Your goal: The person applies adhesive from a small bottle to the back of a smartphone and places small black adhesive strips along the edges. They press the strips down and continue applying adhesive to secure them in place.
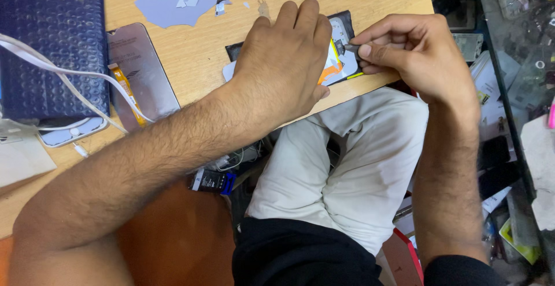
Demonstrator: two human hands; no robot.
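Wooden table (202, 60) lies under my hands. My right hand's (416, 54) grip pinches a small dark tool (351, 48), tip toward nine o'clock, touching the opened phone (341, 60). My left hand (283, 66) presses flat there, covering most of it.

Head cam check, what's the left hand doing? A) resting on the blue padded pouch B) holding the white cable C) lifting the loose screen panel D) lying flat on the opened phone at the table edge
D: the left hand lies palm-down over the opened phone at the edge of the wooden table, while the right hand pinches a small dark tool at the phone's upper right.
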